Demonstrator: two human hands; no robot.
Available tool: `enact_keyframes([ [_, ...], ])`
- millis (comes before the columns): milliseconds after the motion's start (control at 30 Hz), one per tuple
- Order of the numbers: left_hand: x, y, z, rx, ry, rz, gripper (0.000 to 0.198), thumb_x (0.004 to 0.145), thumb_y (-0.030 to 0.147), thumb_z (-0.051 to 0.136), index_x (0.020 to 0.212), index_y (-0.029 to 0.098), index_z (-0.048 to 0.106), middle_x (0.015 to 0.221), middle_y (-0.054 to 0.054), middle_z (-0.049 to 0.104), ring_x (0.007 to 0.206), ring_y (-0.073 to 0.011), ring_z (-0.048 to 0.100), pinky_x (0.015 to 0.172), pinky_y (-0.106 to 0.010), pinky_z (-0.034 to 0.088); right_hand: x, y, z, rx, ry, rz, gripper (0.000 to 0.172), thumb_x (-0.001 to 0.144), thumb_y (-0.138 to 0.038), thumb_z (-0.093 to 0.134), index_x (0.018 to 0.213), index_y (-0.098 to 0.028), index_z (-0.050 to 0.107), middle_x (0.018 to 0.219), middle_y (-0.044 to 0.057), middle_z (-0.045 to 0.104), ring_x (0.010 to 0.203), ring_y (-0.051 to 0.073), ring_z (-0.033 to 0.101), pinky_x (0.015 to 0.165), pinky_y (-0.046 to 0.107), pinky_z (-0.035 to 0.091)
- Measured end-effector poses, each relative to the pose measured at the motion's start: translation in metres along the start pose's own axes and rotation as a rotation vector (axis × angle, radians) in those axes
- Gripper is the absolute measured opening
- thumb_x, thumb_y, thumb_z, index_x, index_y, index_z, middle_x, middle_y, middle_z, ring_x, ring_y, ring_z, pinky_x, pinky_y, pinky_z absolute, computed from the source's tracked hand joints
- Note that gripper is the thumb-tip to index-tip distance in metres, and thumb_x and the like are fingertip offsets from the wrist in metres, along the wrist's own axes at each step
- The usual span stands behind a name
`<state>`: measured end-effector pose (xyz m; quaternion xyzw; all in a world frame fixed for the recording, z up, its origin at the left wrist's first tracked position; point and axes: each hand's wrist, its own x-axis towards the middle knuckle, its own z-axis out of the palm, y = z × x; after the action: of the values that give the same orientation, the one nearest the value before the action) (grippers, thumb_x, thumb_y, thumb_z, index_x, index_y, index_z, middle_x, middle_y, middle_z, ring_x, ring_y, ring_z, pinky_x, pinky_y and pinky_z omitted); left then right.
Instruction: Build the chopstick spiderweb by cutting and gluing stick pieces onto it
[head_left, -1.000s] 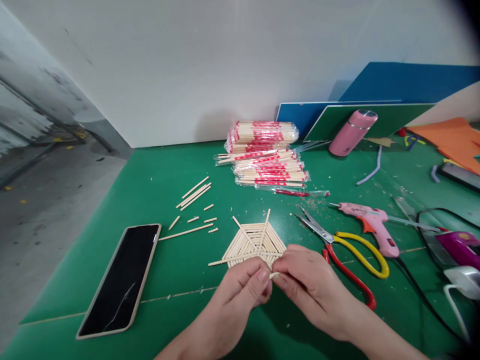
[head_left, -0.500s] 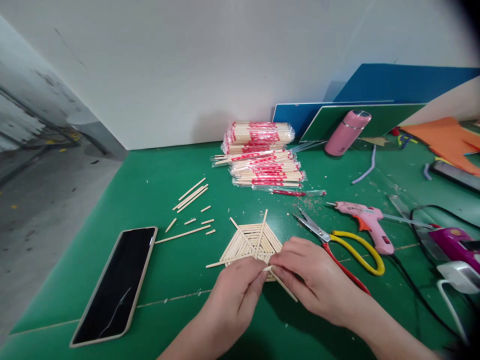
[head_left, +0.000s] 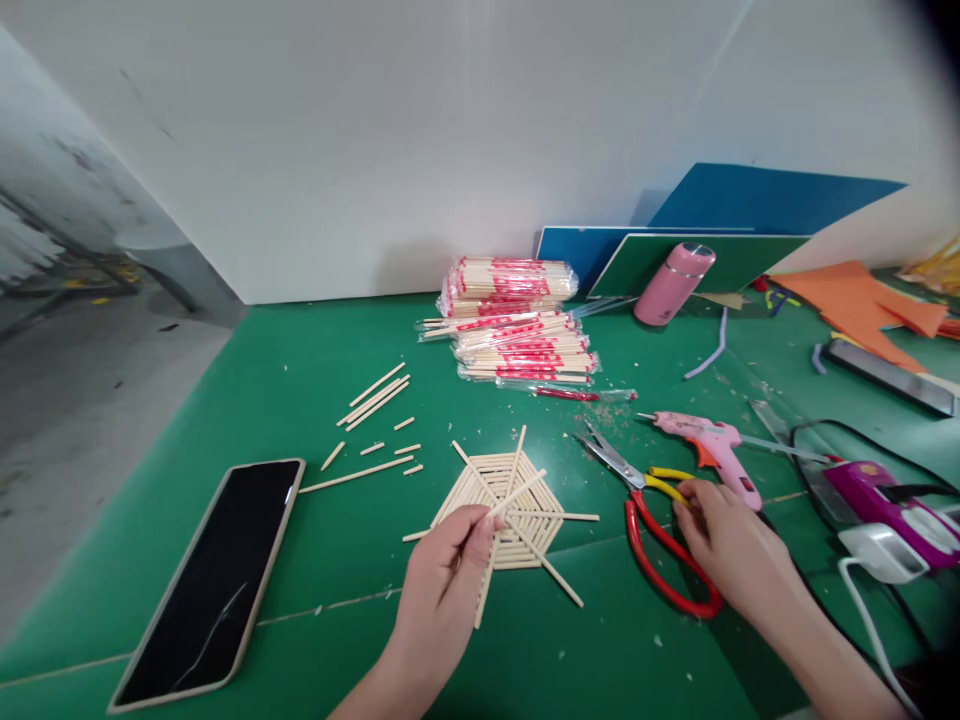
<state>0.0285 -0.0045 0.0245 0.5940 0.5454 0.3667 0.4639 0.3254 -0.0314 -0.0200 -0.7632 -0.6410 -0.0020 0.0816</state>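
A flat hexagonal web of glued wooden sticks [head_left: 529, 518] lies on the green mat [head_left: 315, 340] in front of me. My left hand [head_left: 442, 585] hovers at its near edge and pinches one thin stick [head_left: 519, 489], which slants up to the right over the web. My right hand [head_left: 731, 555] is off to the right, its fingers curled on the yellow and red handles of the scissors [head_left: 637, 520], whose blades point away to the left.
A pink glue gun [head_left: 712, 450] lies just beyond the scissors, with a purple and white device [head_left: 892, 505] and cables further right. Packs of chopsticks [head_left: 517, 335], a pink bottle [head_left: 671, 285], loose cut sticks [head_left: 375, 395] and a phone [head_left: 210, 575] also lie on the mat.
My hands were together at the web's near edge. The right hand has moved right to the scissors, while the left keeps a stick over the web. The view has shifted right.
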Motion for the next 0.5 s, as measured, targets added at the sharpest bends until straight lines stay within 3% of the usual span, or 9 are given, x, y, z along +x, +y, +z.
enact_keyframes([
  [100,-0.003,0.0,-0.003,-0.06,0.009,-0.037,0.023,0.084,0.035,0.043,0.078,0.017,0.057,0.068,0.0,0.053,0.062,-0.0115,0.047,0.057,-0.021,0.036,0.004,-0.003,-0.004,0.003,0.01,-0.011,0.023,0.082,-0.035,0.035,0.083,-0.02,0.052,0.078,0.008,0.062,0.07,0.025,0.06,0.053,0.034,0.046],
  [233,-0.003,0.002,-0.005,-0.148,0.0,-0.083,0.024,0.084,0.036,0.044,0.077,0.017,0.056,0.061,0.003,0.045,0.056,-0.0094,0.038,0.052,-0.021,0.031,-0.003,-0.014,-0.019,0.212,0.046,0.035,0.029,0.081,-0.043,0.036,0.091,-0.019,0.049,0.086,0.011,0.062,0.075,0.024,0.062,0.059,0.033,0.049],
  [333,0.002,0.004,-0.004,-0.241,-0.002,-0.106,0.024,0.083,0.038,0.045,0.078,0.016,0.055,0.057,0.005,0.038,0.052,-0.0086,0.033,0.05,-0.021,0.027,-0.01,-0.029,-0.035,0.559,-0.132,0.051,0.034,0.082,-0.046,0.038,0.103,-0.022,0.05,0.1,0.008,0.063,0.087,0.022,0.062,0.067,0.029,0.051],
  [400,0.006,0.004,-0.002,-0.309,0.005,-0.114,0.025,0.083,0.039,0.046,0.077,0.016,0.055,0.056,0.005,0.036,0.052,-0.0085,0.032,0.05,-0.021,0.026,-0.015,-0.04,-0.044,0.753,-0.296,0.0,0.037,0.082,-0.045,0.04,0.112,-0.025,0.049,0.116,0.007,0.058,0.103,0.022,0.056,0.077,0.027,0.05],
  [500,0.011,0.005,0.0,-0.429,0.039,-0.144,0.026,0.083,0.04,0.046,0.077,0.016,0.055,0.054,0.005,0.034,0.052,-0.0082,0.03,0.05,-0.021,0.024,-0.02,-0.053,-0.047,0.977,-0.504,-0.114,0.049,0.076,-0.047,0.048,0.118,-0.022,0.047,0.12,0.008,0.055,0.109,0.026,0.052,0.084,0.03,0.047],
])
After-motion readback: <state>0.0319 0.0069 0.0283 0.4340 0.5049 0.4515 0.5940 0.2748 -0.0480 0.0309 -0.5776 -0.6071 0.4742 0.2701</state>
